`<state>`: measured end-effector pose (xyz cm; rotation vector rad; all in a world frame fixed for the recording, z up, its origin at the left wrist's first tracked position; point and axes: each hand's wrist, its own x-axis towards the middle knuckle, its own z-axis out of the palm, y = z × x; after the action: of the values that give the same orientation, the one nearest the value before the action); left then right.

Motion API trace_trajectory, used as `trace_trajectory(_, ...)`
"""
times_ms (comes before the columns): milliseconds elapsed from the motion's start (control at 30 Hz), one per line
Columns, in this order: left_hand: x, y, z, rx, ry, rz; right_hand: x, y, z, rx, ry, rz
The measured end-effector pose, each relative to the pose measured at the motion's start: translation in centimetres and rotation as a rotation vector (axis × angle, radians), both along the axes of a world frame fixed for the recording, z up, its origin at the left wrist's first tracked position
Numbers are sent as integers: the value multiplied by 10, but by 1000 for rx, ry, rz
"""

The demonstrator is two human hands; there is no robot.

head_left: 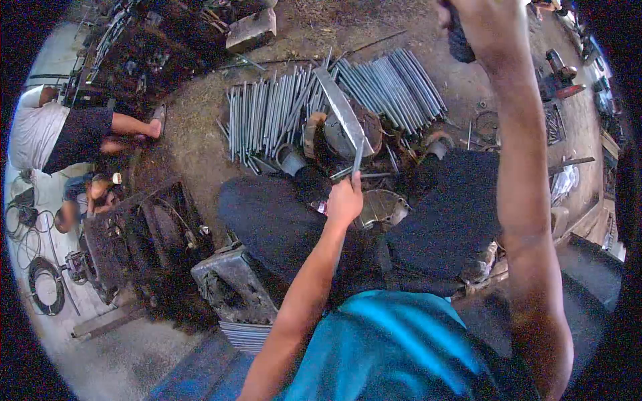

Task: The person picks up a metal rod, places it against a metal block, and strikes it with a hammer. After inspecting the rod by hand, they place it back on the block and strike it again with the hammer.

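My left hand (344, 202) is closed around the narrow end of a long, flat metal blade (340, 101). The blade points away from me and lies over a round metal block (340, 137) between my feet. High at the top right, my right hand (491, 25) is raised and closed on a dark, rough-looking tool (459, 41). The frame edge cuts this tool off, so its kind does not show. Just below the block is a curved metal piece (382, 208), near my left hand.
Beyond the block lie two spreads of metal rods (267, 117), (394, 87). A person in a white shirt (37, 137) is at the far left, near another person (93, 190). Dark machinery (157, 227) stands on the left, and a coiled black cable (45, 286) lies beside it.
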<state>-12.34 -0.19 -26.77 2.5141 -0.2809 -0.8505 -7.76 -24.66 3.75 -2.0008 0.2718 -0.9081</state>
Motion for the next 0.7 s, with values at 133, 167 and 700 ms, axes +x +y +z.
trace_trajectory(133, 2, -7, 11, 50, 66, 59, -25, 15, -99, -1054, -107, -265)
trace_trajectory(167, 1, -4, 3, 52, 68, 64, -38, 30, -180, -140, 5, -64)
trace_trajectory(700, -3, -11, 20, 64, -82, 83, 7, -1, -49, -244, 266, -48)
